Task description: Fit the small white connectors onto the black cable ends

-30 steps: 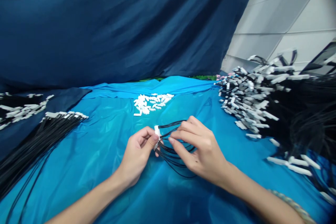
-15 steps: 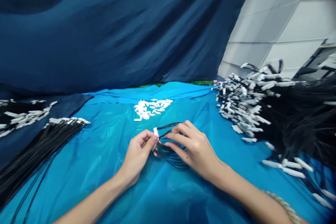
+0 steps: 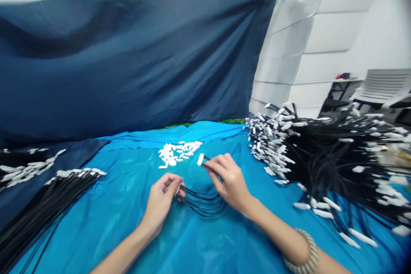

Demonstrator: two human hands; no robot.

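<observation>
Between my hands hangs a wire harness of thin black wires (image 3: 205, 208), bowed in a loop above the blue sheet. My left hand (image 3: 162, 199) pinches one end of it, where a small connector is mostly hidden by the fingertips. My right hand (image 3: 229, 180) is closed on the wires just behind a white connector (image 3: 201, 159), which sticks out to the left of the fingers. Beyond the hands lies a loose pile of small white connector pieces (image 3: 176, 153) on the sheet.
At the left, a bundle of black wires (image 3: 64, 199) with white ends lies on the sheet (image 3: 122, 214). A large heap of black harnesses (image 3: 321, 158) with white connectors fills the right. A dark blue cloth (image 3: 138, 64) hangs behind; a chair (image 3: 385, 85) stands far right.
My hands have drawn apart, and the white connector at my right hand is now away from my left fingers. The view has tilted up, showing more wall and the chair.
</observation>
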